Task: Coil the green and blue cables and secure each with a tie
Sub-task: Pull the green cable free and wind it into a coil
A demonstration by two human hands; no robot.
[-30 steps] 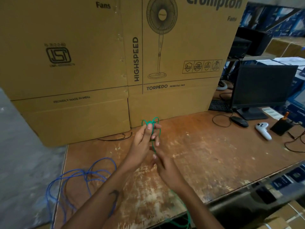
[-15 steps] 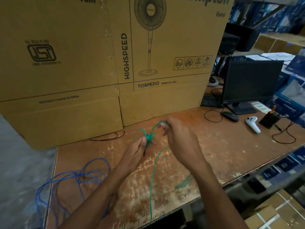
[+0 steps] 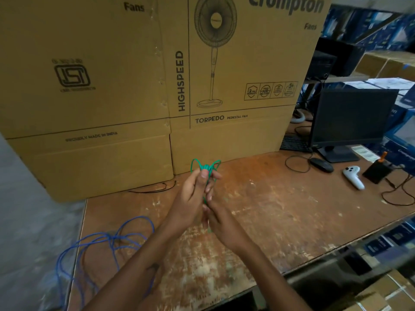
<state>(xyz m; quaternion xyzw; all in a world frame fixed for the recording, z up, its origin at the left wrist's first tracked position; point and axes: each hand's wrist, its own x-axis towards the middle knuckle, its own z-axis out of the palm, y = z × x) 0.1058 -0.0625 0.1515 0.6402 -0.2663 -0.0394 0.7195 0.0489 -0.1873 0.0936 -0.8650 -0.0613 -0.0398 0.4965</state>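
Head | left hand (image 3: 190, 198) grips green cable (image 3: 205, 168) loops | right hand (image 3: 221, 223) pinches its strand below | cartons (image 3: 112, 86) closed

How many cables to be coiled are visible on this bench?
2. The green cable is gripped in the left hand, above the bench; the blue cable lies loose at the bench's left edge. Parts of both run out of sight.

Worn brown wooden tabletop (image 3: 258, 209), surface scuffed pale near its front edge. Along the back edge: two large cardboard fan cartons (image 3: 134, 86). At their foot, black cable ties (image 3: 155, 189). Front left corner: loose blue cable (image 3: 107, 243), partly trailing over the left edge. Right end: monitor (image 3: 350, 117), keyboard (image 3: 294, 144), mouse (image 3: 321, 164), white controller (image 3: 353, 177), small black box (image 3: 376, 172).
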